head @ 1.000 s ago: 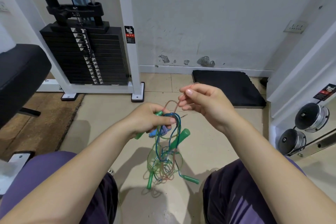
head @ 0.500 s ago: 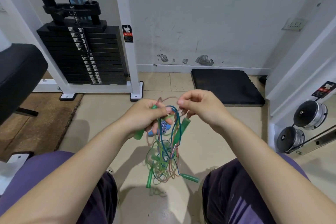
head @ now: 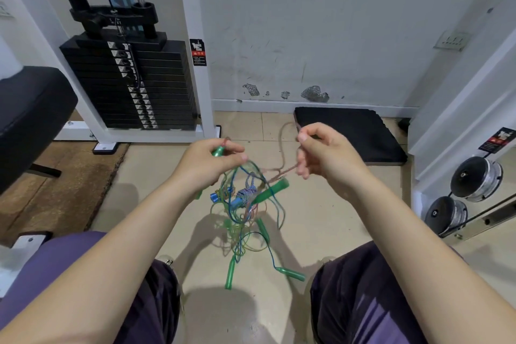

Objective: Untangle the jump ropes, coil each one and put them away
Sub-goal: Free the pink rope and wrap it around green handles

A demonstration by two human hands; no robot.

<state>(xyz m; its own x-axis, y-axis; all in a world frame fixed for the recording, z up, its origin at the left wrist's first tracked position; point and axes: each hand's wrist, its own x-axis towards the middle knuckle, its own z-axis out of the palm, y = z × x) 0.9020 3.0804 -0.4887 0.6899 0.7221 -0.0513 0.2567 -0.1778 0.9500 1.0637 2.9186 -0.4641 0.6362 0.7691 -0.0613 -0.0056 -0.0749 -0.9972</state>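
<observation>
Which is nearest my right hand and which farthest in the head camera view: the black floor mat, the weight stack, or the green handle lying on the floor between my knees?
Measured from the right hand:
1. Black floor mat, just behind the hand, by the wall.
2. Green handle on the floor, below the hand, between the knees.
3. Weight stack, far left, against the white frame.

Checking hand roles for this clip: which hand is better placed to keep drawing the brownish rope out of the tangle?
Right. The right hand already pinches the brownish rope, which runs into the tangle. The left hand grips a green handle, probably anchoring the bundle.
</observation>
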